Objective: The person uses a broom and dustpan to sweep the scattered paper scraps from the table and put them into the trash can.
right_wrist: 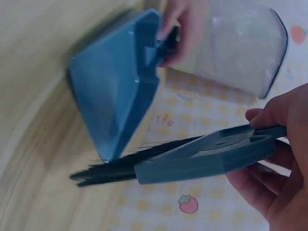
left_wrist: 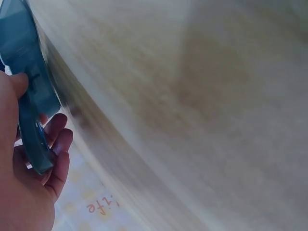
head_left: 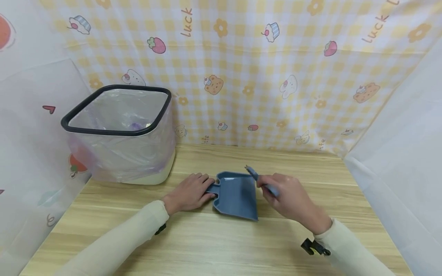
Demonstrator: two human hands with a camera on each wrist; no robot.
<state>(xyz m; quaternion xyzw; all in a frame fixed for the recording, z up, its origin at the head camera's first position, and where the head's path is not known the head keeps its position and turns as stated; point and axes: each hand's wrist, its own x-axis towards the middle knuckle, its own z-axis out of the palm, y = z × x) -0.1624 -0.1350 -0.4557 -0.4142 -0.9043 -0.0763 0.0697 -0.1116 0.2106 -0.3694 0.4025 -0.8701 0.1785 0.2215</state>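
A blue-grey dustpan (head_left: 238,195) lies on the wooden table, its wide lip facing right. My left hand (head_left: 193,191) holds its short handle; in the left wrist view the thumb (left_wrist: 18,85) lies along one side and the fingers curl round the other. Just beyond the lip, my right hand (head_left: 288,195) grips a small hand brush (right_wrist: 207,154) by its handle. The dark bristles (right_wrist: 110,168) reach the corner of the dustpan's lip in the right wrist view; whether they touch it I cannot tell. A small pale patch shows by the pan's far wall, too small to identify.
A white bin (head_left: 152,153) with a black rim and a translucent liner stands at the back left, something purple inside. A yellow checked curtain (head_left: 241,76) hangs behind the table (head_left: 221,249). White sheets close off both sides.
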